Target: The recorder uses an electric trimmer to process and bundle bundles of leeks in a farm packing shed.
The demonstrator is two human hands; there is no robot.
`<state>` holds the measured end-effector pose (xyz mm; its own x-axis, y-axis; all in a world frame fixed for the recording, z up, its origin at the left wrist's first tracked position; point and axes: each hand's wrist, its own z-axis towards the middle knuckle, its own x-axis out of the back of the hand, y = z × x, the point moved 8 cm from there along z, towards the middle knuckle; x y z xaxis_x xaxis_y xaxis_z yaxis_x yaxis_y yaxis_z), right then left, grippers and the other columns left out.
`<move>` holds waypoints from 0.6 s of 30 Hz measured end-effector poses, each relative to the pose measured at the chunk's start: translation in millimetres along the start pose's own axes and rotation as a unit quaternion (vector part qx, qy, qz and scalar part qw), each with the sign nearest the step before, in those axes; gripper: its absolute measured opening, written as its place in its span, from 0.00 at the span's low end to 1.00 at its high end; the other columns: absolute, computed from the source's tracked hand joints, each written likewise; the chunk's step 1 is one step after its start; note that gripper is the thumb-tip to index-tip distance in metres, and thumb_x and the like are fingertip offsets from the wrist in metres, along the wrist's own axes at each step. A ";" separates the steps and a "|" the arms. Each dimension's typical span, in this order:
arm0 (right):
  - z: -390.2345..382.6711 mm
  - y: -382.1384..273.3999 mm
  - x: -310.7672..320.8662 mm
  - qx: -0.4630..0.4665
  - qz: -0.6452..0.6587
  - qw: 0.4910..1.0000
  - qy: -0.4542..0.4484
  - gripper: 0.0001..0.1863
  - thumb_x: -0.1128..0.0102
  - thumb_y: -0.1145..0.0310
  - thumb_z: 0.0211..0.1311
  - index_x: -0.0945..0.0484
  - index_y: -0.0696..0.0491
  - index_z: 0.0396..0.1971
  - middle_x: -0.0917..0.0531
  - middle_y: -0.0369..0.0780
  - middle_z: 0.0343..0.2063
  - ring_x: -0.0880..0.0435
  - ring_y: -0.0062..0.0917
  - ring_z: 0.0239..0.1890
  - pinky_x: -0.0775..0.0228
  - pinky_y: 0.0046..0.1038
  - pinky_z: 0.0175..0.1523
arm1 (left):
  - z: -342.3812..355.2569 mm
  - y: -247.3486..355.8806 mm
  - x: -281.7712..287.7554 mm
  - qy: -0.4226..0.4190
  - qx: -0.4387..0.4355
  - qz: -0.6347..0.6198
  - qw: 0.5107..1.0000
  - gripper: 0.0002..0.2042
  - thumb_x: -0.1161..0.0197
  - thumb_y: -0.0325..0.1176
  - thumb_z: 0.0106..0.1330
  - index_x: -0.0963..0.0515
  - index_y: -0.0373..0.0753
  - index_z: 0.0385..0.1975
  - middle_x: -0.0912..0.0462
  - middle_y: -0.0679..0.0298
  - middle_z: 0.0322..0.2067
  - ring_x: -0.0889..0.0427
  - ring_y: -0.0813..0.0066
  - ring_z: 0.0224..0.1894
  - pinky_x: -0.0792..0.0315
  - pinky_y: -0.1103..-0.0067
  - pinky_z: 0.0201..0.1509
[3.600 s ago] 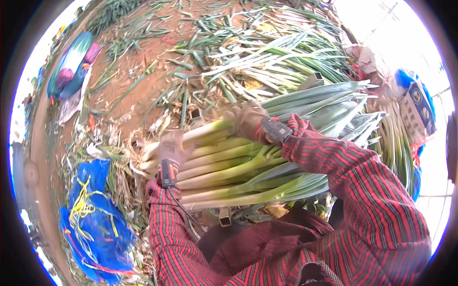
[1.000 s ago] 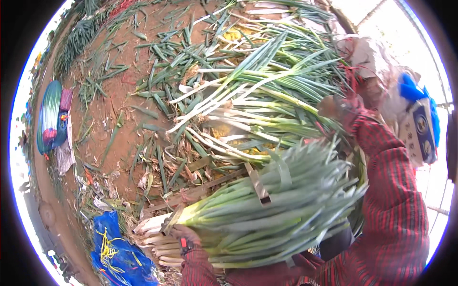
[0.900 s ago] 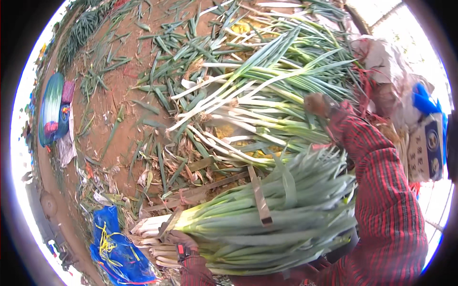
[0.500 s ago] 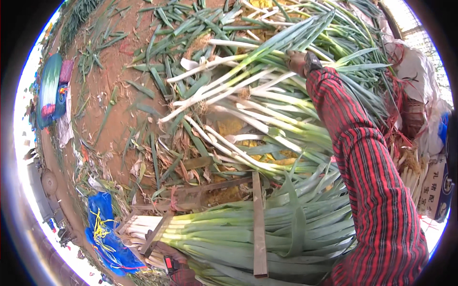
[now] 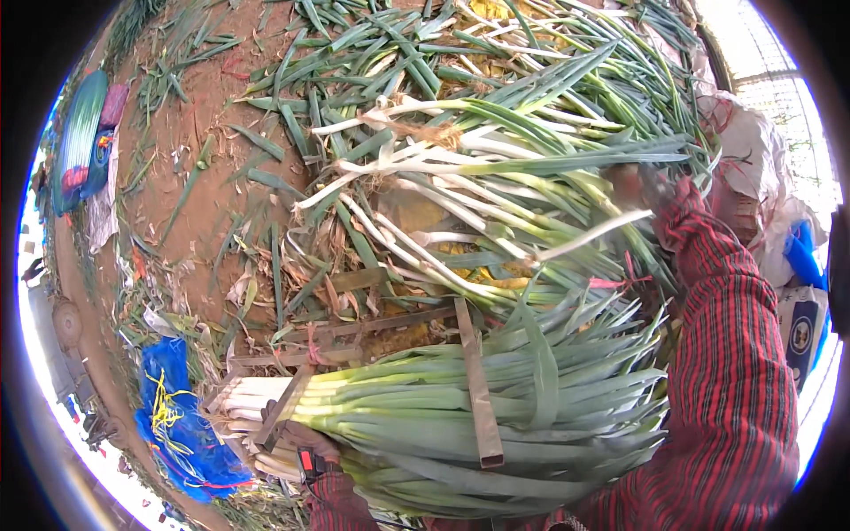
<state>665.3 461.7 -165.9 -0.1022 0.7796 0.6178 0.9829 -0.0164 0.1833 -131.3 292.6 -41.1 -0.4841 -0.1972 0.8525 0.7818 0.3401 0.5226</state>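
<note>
My left hand [image 5: 307, 440], a dark band and red-marked device at its wrist, curls round the lower side of a thick leek bundle [image 5: 390, 407], by the white stems. A slanting bar of the frame hides part of its fingers. My right hand [image 5: 633, 184] is smeared by motion at the right of a loose heap of leeks [image 5: 469, 199]. Just below it a single white leek stalk [image 5: 593, 235] slants across the heap; whether the hand holds it I cannot make out. The bundle lies between uprights of a narrow frame [image 5: 478, 389], green leaves to the right.
Cut leaves [image 5: 354, 53] and dry scraps litter the brown soil [image 5: 195, 168]. A blue sheet with yellow cord [image 5: 173, 416] lies left of the frame. Pale sacks [image 5: 753, 159] stand at the right. A wrapped leek bundle [image 5: 88, 133] lies far left. Pink-red ties [image 5: 611, 283] lie beside the heap.
My right hand has moved right and nearer, away from the middle of the heap. Several leeks there have shifted. My left hand stays at the bundle; the whole view has moved slightly.
</note>
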 end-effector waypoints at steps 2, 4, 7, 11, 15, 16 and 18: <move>-23.0 1.9 15.9 0.014 0.036 0.988 0.148 0.28 0.35 0.63 0.53 0.19 0.46 0.58 0.14 0.45 0.51 0.17 0.42 0.55 0.24 0.39 0.61 | -0.8 -2.8 -0.2 -0.007 0.007 0.016 1.000 0.35 0.63 0.59 0.79 0.38 0.31 0.68 0.37 0.46 0.68 0.40 0.49 0.72 0.45 0.57 0.76; -34.8 16.3 24.5 -0.003 0.079 0.969 0.235 0.20 0.39 0.63 0.62 0.17 0.48 0.54 0.13 0.46 0.46 0.15 0.43 0.49 0.23 0.39 0.56 | -1.3 -11.0 0.6 0.003 -0.007 0.031 0.999 0.31 0.62 0.54 0.80 0.36 0.30 0.67 0.36 0.46 0.67 0.39 0.48 0.71 0.45 0.57 0.75; -33.3 88.5 26.7 -0.086 0.221 0.929 0.283 0.21 0.36 0.57 0.60 0.17 0.51 0.51 0.12 0.49 0.41 0.12 0.44 0.45 0.22 0.40 0.53 | -0.8 -38.0 -1.6 0.003 -0.009 0.068 0.998 0.27 0.62 0.47 0.80 0.34 0.29 0.64 0.33 0.46 0.65 0.36 0.47 0.69 0.43 0.56 0.74; -41.4 208.2 34.0 -0.031 0.025 0.911 0.410 0.21 0.37 0.58 0.65 0.19 0.56 0.52 0.12 0.46 0.33 0.12 0.42 0.38 0.22 0.39 0.44 | -3.4 -53.2 -1.6 0.029 -0.081 0.142 0.986 0.27 0.64 0.47 0.81 0.33 0.29 0.64 0.30 0.45 0.63 0.35 0.46 0.68 0.42 0.56 0.74; -44.9 296.6 53.3 -0.029 0.034 0.821 0.569 0.19 0.39 0.58 0.68 0.20 0.55 0.52 0.13 0.45 0.35 0.12 0.40 0.37 0.22 0.39 0.42 | -4.7 -52.6 -1.0 0.020 -0.069 0.094 0.993 0.27 0.64 0.47 0.81 0.34 0.30 0.65 0.31 0.45 0.64 0.36 0.46 0.69 0.43 0.56 0.74; -39.1 312.7 58.5 -0.057 0.144 0.810 0.565 0.19 0.40 0.58 0.68 0.20 0.53 0.52 0.13 0.45 0.36 0.12 0.39 0.37 0.22 0.39 0.42 | -5.7 -52.5 -0.3 0.019 -0.058 0.072 0.996 0.27 0.64 0.47 0.81 0.34 0.30 0.65 0.31 0.45 0.65 0.36 0.46 0.69 0.43 0.56 0.75; -37.8 307.4 77.0 -0.108 0.201 0.793 0.565 0.18 0.40 0.57 0.68 0.20 0.52 0.51 0.13 0.46 0.38 0.13 0.41 0.37 0.22 0.40 0.43 | -6.4 -53.2 -1.2 0.007 -0.048 0.026 0.998 0.27 0.64 0.47 0.82 0.34 0.31 0.66 0.33 0.45 0.66 0.37 0.47 0.70 0.43 0.56 0.75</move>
<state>953.8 493.0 -33.1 0.0202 -0.3733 0.9275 0.9339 -0.3241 -0.1508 -169.8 268.8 -69.9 -0.4364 -0.1948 0.8784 0.8403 0.2608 0.4752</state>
